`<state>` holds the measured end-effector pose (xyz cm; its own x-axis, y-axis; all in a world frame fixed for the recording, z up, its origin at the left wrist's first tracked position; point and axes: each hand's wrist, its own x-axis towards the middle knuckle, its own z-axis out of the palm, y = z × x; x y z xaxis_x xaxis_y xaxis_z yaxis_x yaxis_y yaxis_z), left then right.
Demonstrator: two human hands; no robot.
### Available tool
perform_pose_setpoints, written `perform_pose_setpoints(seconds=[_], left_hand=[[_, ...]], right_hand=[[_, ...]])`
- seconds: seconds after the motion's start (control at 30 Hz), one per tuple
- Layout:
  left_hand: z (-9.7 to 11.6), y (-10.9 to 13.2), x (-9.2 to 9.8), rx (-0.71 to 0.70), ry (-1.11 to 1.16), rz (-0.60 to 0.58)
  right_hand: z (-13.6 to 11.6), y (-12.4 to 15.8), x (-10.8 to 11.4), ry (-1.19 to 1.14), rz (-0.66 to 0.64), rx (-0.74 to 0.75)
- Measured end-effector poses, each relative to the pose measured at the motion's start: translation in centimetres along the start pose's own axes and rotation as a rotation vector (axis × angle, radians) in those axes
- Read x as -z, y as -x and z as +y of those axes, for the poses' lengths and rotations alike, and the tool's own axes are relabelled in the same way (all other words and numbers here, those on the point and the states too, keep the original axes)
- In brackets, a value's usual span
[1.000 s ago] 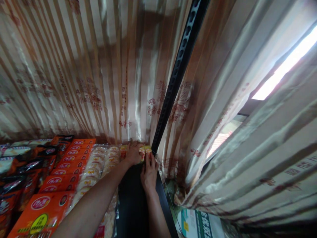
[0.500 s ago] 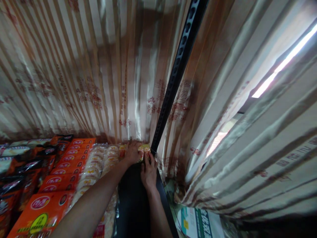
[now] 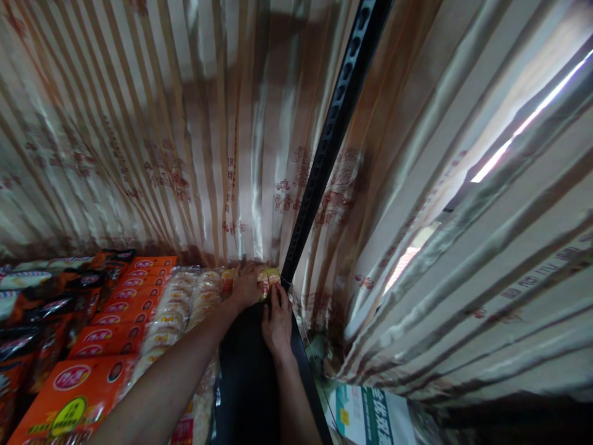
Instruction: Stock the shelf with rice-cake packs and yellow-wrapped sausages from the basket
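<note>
My left hand [image 3: 247,285] lies over a clear snack packet with yellow print [image 3: 270,278] at the back of a black shelf [image 3: 245,383], fingers curled onto the packet. My right hand [image 3: 277,320] sits just in front of it, fingers pressed against the same packet's near side. The packet stands in the far right corner of the shelf, next to a black slotted upright post [image 3: 331,136]. Rows of the same clear packets [image 3: 185,303] run along the shelf to the left of my hands.
Orange boxes [image 3: 102,340] lie in rows left of the clear packets, with dark red bags [image 3: 32,309] further left. A striped satin curtain [image 3: 162,123] hangs behind and to the right. A white and green carton [image 3: 370,417] sits below right.
Both hands stay on the packet at the shelf's back corner. The view has shifted slightly; nothing else has visibly moved.
</note>
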<state>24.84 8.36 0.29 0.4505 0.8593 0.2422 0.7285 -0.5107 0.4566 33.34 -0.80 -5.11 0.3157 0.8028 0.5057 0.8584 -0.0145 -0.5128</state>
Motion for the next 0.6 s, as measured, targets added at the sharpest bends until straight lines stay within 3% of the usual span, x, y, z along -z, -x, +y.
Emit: perform_pose_setpoints(seconds=[0.4,0.6], left_hand=[[-0.8,1.0,-1.3,-0.110,-0.072,0.193],[0.3,1.7,0.1,-0.086,-0.190,0.285]], right_hand=[[0.1,0.2,-0.5,-0.038,0.021,-0.021],[0.2,0.3,-0.9,-0.046,0.065,-0.026]])
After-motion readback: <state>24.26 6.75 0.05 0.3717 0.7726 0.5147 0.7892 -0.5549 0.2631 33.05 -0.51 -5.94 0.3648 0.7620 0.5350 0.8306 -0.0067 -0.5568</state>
